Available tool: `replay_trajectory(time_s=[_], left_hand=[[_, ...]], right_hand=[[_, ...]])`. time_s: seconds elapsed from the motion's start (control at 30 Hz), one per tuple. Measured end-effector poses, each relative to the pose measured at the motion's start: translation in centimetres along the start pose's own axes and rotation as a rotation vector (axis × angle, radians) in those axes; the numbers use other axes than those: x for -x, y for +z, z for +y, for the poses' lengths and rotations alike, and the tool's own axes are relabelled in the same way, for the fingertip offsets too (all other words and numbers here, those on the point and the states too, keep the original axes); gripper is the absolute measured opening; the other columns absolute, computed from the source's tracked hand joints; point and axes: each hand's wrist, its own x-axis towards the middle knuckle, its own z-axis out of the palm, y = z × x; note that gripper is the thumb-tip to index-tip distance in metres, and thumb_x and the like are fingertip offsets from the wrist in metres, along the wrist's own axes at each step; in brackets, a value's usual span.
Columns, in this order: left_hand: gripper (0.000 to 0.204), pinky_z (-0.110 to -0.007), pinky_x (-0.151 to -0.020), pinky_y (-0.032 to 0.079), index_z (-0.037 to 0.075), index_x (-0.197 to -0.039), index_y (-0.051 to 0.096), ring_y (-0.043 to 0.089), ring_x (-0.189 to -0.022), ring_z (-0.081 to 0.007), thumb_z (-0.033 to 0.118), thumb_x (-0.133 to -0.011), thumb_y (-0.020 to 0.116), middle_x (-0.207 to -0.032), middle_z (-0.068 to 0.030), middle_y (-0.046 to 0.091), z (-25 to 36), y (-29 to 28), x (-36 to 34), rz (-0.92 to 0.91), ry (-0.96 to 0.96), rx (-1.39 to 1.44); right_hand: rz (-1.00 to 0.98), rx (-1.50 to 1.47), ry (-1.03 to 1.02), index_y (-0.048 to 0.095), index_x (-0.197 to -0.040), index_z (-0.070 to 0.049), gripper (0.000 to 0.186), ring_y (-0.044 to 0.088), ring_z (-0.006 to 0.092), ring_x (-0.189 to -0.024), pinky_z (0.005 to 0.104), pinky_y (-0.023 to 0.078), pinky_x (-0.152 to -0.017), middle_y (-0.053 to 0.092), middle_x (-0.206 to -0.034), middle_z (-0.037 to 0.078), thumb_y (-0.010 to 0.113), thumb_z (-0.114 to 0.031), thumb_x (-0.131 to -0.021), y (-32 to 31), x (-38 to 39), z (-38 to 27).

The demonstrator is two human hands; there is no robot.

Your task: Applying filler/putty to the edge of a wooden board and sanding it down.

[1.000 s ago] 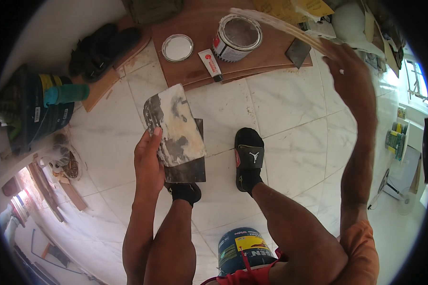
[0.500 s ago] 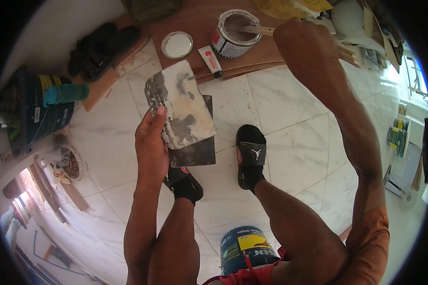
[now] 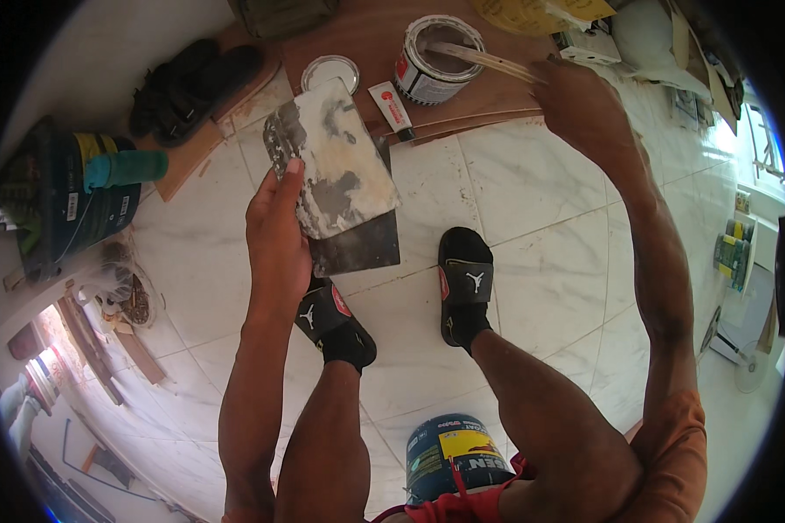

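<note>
My left hand (image 3: 275, 231) is closed on a thin flat plate (image 3: 344, 166) smeared with off-white putty, thumb on top. Under it sits a black rectangular sheet (image 3: 371, 253), which sticks out on the near and right sides; how the fingers hold it from below is hidden. At the upper right my right hand (image 3: 584, 100) grips the end of a flat wooden stick (image 3: 488, 61). The stick's other end rests in an open can (image 3: 432, 90) of greyish paste. Beside the can lie a red and white tube (image 3: 389, 109) with a black cap and a round lid (image 3: 331, 68), partly covered by the plate.
Can, tube and lid are on a brown board (image 3: 488, 113) over white floor tiles (image 3: 541, 183). Black sandals (image 3: 183, 91) and a dark bucket (image 3: 87, 205) with a teal bottle (image 3: 126, 168) stand left. A blue bucket (image 3: 427, 444) is below me. Yellow sandpaper (image 3: 523, 16) lies beyond the can.
My right hand has shifted right and slightly down, and more of the wooden stick shows, at a steeper slant. The plate in my left hand has moved up, over part of the lid.
</note>
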Motion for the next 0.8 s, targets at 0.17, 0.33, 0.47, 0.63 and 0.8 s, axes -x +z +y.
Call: replay_trajectory(time_s=[0.17,0.33,0.47,0.63,0.8], left_hand=[[0.043,-0.031,-0.102,0.043,-0.003,-0.130,0.053,0.059,-0.113,-0.0179,0.027,-0.100,0.059,-0.126,-0.0112,0.062,0.1,0.7,-1.7,-0.054,0.050,-0.009],[0.041,-0.031,-0.103,0.042,-0.002,-0.131,0.054,0.059,-0.114,-0.0174,0.026,-0.101,0.058,-0.127,-0.0097,0.062,0.4,1.8,-3.4,-0.072,0.049,-0.028],[0.034,-0.028,-0.095,0.047,0.001,-0.126,0.059,0.062,-0.105,-0.0123,0.025,-0.101,0.058,-0.118,-0.0061,0.066,-0.2,2.5,-4.3,-0.130,0.050,0.024],[0.041,-0.033,-0.105,0.041,-0.002,-0.130,0.056,0.058,-0.115,-0.0183,0.027,-0.101,0.059,-0.128,-0.0087,0.062,-1.0,2.9,-5.4,-0.133,-0.030,0.064],[0.039,-0.031,-0.097,0.048,-0.005,-0.127,0.058,0.063,-0.107,-0.0168,0.025,-0.101,0.059,-0.121,-0.0100,0.066,-1.4,3.1,-5.9,-0.099,-0.059,0.068]], right_hand=[[-0.144,-0.134,0.096,0.064,-0.109,-0.005,0.022,0.065,0.0420,-0.088,0.0499,0.051,-0.080,0.068,-0.092,0.022,0.054,-0.015,-0.092,-1.0,1.3,1.2],[-0.207,-0.347,0.314,0.065,-0.119,-0.006,0.031,0.065,0.0411,-0.085,0.0462,0.049,-0.078,0.069,-0.095,0.022,0.055,-0.019,-0.092,-2.2,3.0,1.2],[-0.208,-0.432,0.335,0.065,-0.124,-0.008,0.034,0.065,0.0310,-0.073,0.0413,0.049,-0.071,0.069,-0.084,0.016,0.058,-0.022,-0.094,-1.1,4.2,2.9],[-0.243,-0.623,0.447,0.066,-0.126,-0.007,0.037,0.053,0.0098,-0.063,0.0295,0.046,-0.063,0.059,-0.072,0.003,0.062,-0.027,-0.096,-1.0,5.4,3.7],[-0.214,-0.702,0.451,0.066,-0.124,-0.004,0.038,0.054,0.0102,-0.064,0.0288,0.047,-0.064,0.060,-0.074,0.002,0.063,-0.028,-0.095,-0.9,6.2,3.9]])
